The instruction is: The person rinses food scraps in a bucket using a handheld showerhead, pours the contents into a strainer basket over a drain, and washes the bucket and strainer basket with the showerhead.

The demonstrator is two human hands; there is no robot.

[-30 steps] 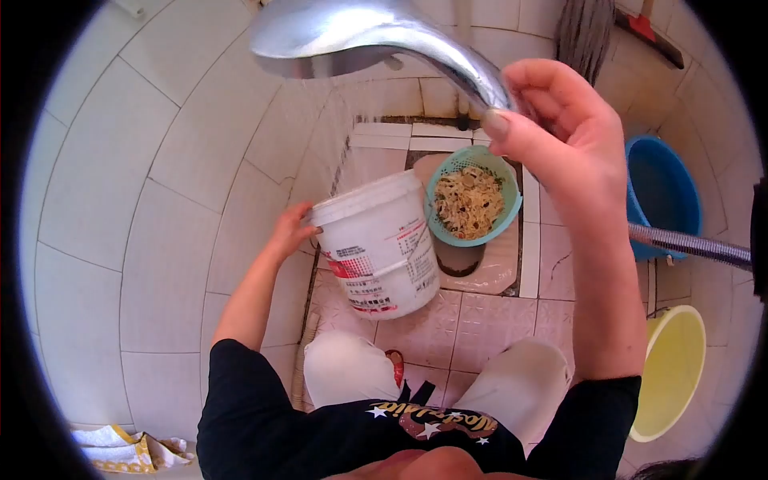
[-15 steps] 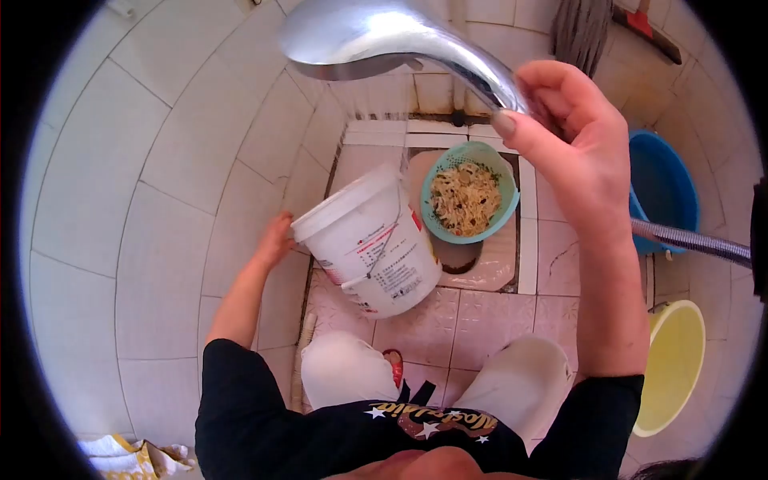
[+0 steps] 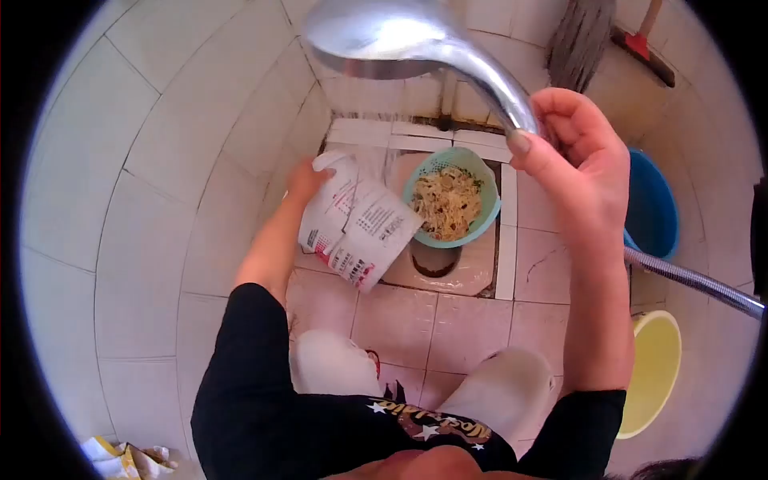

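My right hand (image 3: 582, 152) is closed around the handle of a chrome shower head (image 3: 392, 40), held high at the top of the view. Water streams down from it. My left hand (image 3: 306, 181) grips the upper edge of a white plastic bucket (image 3: 360, 220) with printed labels; the fingertips are partly hidden. The bucket leans over, its mouth turned away from me. Just right of it, a light green colander (image 3: 490, 214) holds a heap of pale shreds with dark bits (image 3: 448, 204). It sits over the squat toilet pan (image 3: 472, 276), beside the drain hole.
A blue bucket (image 3: 652, 204) and a yellow bucket (image 3: 650, 376) stand along the right side. The metal shower hose (image 3: 692, 280) runs to the right edge. A mop (image 3: 582, 44) and a red-headed brush (image 3: 642, 50) lean at the back. Tiled wall closes the left; cloth (image 3: 128, 460) lies lower left.
My left hand has moved from beside the bucket's rim up onto it, and the bucket has turned and shifted left. The shower head sits slightly lower and further right in view, still spraying.
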